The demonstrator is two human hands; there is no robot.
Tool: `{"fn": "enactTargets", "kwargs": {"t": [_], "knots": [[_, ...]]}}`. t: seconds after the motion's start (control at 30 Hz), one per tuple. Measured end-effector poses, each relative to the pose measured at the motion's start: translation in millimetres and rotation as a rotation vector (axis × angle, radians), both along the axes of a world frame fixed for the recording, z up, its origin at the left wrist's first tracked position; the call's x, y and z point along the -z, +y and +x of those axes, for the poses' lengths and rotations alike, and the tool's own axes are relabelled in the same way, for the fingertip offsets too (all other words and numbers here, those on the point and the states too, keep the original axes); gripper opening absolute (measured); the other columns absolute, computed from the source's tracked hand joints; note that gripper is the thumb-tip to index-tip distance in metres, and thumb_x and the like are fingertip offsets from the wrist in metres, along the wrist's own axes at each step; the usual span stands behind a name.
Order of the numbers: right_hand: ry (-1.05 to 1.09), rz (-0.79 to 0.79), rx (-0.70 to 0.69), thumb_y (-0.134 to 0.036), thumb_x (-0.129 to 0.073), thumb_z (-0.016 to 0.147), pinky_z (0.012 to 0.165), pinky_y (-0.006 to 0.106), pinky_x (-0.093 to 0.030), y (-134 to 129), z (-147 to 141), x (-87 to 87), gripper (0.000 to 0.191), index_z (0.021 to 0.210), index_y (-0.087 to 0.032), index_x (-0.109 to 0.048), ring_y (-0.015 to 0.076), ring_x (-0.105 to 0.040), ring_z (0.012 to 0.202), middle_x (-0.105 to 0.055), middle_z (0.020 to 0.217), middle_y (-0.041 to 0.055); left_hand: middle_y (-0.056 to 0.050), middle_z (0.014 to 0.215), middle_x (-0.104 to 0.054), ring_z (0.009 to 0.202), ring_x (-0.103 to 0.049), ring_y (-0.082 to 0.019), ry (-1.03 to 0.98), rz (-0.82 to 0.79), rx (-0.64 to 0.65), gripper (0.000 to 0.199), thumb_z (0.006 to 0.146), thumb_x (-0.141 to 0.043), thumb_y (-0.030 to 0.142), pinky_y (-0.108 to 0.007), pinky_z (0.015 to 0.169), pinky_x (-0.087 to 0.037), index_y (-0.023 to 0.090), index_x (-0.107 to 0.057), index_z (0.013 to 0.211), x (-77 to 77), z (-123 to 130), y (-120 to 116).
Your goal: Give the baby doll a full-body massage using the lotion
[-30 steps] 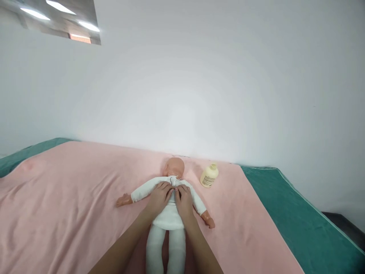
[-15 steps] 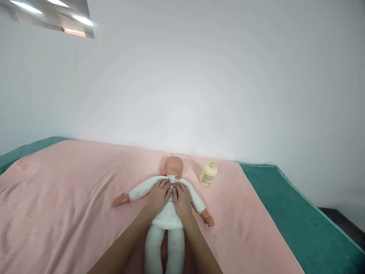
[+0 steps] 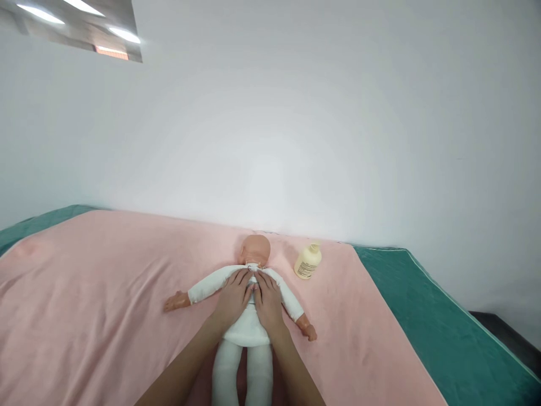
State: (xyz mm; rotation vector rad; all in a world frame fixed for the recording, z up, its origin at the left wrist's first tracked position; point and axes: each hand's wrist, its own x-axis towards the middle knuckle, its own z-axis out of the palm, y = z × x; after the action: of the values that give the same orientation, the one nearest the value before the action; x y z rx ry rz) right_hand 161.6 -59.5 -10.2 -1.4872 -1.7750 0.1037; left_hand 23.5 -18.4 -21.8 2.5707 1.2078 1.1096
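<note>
A baby doll (image 3: 247, 330) with a white cloth body lies on a pink blanket (image 3: 114, 270), its head toward the wall and its arms spread out. My left hand (image 3: 234, 294) rests flat on the left side of the doll's upper torso, fingers stretched toward its neck. Beside it, my right hand (image 3: 267, 294) lies flat on the right side of the torso. The two thumbs are close together at the middle. Neither hand grips anything.
A pale yellow bottle (image 3: 308, 261) with a printed label stands right of the doll's head. Green cloth (image 3: 439, 316) shows beyond the blanket on both sides. A white wall (image 3: 270, 124) rises behind.
The whole scene sits slightly lower in the view. Both hands stay on the doll's torso, having shifted very little; the doll and bottle keep their places on the blanket.
</note>
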Motion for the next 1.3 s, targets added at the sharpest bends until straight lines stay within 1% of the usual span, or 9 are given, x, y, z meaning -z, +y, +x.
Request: {"fn": "enactTargets", "kwargs": {"t": [0.2, 0.3, 0.37, 0.5, 0.63, 0.83, 0.97, 1.13, 1.3], "knots": [[0.083, -0.01, -0.017, -0.024, -0.039, 0.095, 0.105, 0.046, -0.038, -2, 2, -3.2, 0.037, 0.126, -0.019, -0.057, 0.0238, -0.049, 0.122, -0.057, 0.129, 0.0097, -0.014, 0.131, -0.053, 0.126, -0.044, -0.026, -0.043, -0.053, 0.02, 0.041, 0.095, -0.039, 0.027, -0.048, 0.104, -0.039, 0.014, -0.047, 0.133, -7.8, 1, -12], [0.17, 0.013, 0.014, -0.028, -0.04, 0.096, 0.104, 0.045, -0.04, -16, 5, -10.3, 0.036, 0.127, -0.019, -0.055, 0.0238, -0.048, 0.122, -0.055, 0.13, 0.011, -0.013, 0.138, -0.048, 0.132, -0.038, -0.026, -0.108, -0.082, 0.052, 0.043, 0.094, -0.041, 0.028, -0.048, 0.105, -0.038, 0.017, -0.044, 0.136, -17.2, -4, -30], [0.21, 0.023, 0.018, -0.029, -0.041, 0.096, 0.103, 0.043, -0.041, -34, 6, -16.9, 0.033, 0.124, -0.022, -0.057, 0.0236, -0.049, 0.121, -0.055, 0.128, 0.0102, -0.01, 0.136, -0.05, 0.129, -0.042, -0.025, -0.153, -0.123, 0.091, 0.04, 0.095, -0.042, 0.028, -0.047, 0.105, -0.039, 0.021, -0.046, 0.134, -23.8, -12, -47], [0.232, 0.019, -0.038, -0.027, -0.04, 0.096, 0.091, 0.038, -0.046, -77, 2, -23.7, 0.027, 0.102, -0.025, -0.067, 0.0223, -0.056, 0.104, -0.06, 0.107, 0.0075, -0.008, 0.118, -0.062, 0.112, -0.055, -0.022, -0.24, -0.199, 0.158, 0.029, 0.096, -0.041, 0.025, -0.041, 0.098, -0.045, 0.024, -0.059, 0.119, -27.5, -33, -84], [0.177, -0.002, -0.08, -0.024, -0.041, 0.094, 0.069, 0.034, -0.044, -103, -11, -11.7, 0.029, 0.076, -0.022, -0.063, 0.0195, -0.054, 0.077, -0.056, 0.079, 0.0045, -0.006, 0.107, -0.066, 0.102, -0.058, -0.022, -0.205, -0.209, 0.227, 0.027, 0.095, -0.042, 0.021, -0.038, 0.091, -0.048, 0.024, -0.065, 0.108, -17.4, -43, -106], [0.127, 0.005, -0.019, -0.017, -0.041, 0.092, 0.067, 0.032, -0.038, -102, -21, 8.4, 0.028, 0.068, -0.02, -0.056, 0.0183, -0.051, 0.073, -0.056, 0.074, 0.0033, -0.006, 0.103, -0.066, 0.099, -0.056, -0.021, -0.108, -0.217, 0.257, 0.025, 0.096, -0.042, 0.021, -0.037, 0.088, -0.047, 0.021, -0.063, 0.11, -11.4, -40, -107], [0.186, -0.017, 0.036, -0.019, -0.042, 0.093, 0.068, 0.032, -0.038, -98, -16, 11.8, 0.029, 0.066, -0.02, -0.055, 0.0189, -0.051, 0.075, -0.055, 0.075, 0.0035, -0.005, 0.1, -0.066, 0.097, -0.056, -0.02, -0.118, -0.261, 0.27, 0.025, 0.096, -0.04, 0.018, -0.036, 0.087, -0.046, 0.021, -0.063, 0.105, -10.5, -41, -102], [0.3, -0.114, 0.008, -0.02, -0.045, 0.092, 0.069, 0.03, -0.04, -95, -14, 15.5, 0.029, 0.066, -0.02, -0.059, 0.0185, -0.053, 0.077, -0.056, 0.075, 0.0032, -0.005, 0.099, -0.066, 0.096, -0.055, -0.021, -0.127, -0.279, 0.261, 0.024, 0.096, -0.04, 0.018, -0.036, 0.086, -0.045, 0.02, -0.063, 0.104, -4.2, -38, -99], [0.311, -0.143, 0.003, -0.02, -0.047, 0.09, 0.07, 0.03, -0.042, -91, -14, 11.8, 0.029, 0.064, -0.02, -0.06, 0.0183, -0.054, 0.077, -0.056, 0.075, 0.0032, -0.005, 0.094, -0.067, 0.092, -0.057, -0.02, -0.136, -0.305, 0.249, 0.027, 0.097, -0.037, 0.021, -0.035, 0.084, -0.047, 0.019, -0.065, 0.096, -7.0, -37, -96]]}}
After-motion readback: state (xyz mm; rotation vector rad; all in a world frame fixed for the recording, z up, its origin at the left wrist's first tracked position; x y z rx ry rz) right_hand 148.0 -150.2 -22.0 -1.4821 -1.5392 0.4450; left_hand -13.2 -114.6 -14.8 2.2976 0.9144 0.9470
